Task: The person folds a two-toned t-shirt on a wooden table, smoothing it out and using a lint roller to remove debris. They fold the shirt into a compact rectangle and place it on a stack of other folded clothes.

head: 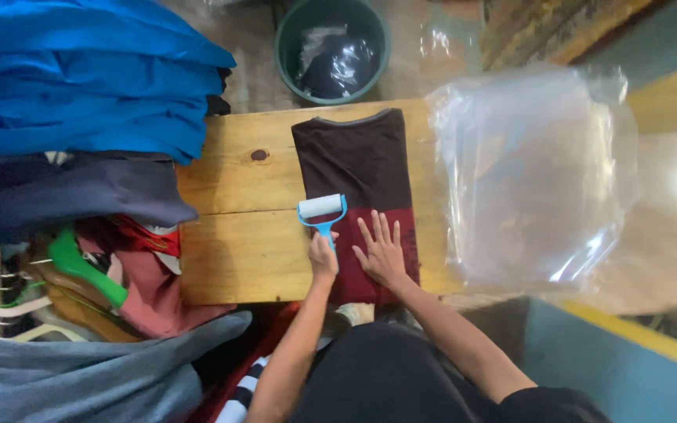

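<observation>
A folded dark maroon and red shirt (358, 168) lies on a wooden table (237, 251). My left hand (323, 257) grips the blue handle of a lint roller (320, 209), whose white roll rests on the shirt's left edge. My right hand (382, 251) lies flat with fingers spread on the red lower part of the shirt, just right of the roller handle.
A stack of clear plastic bags (534, 176) lies on the table's right end. Piled blue, navy and red clothes (88, 117) and hangers (80, 266) crowd the left. A green bin (331, 47) with a plastic liner stands beyond the table's far edge.
</observation>
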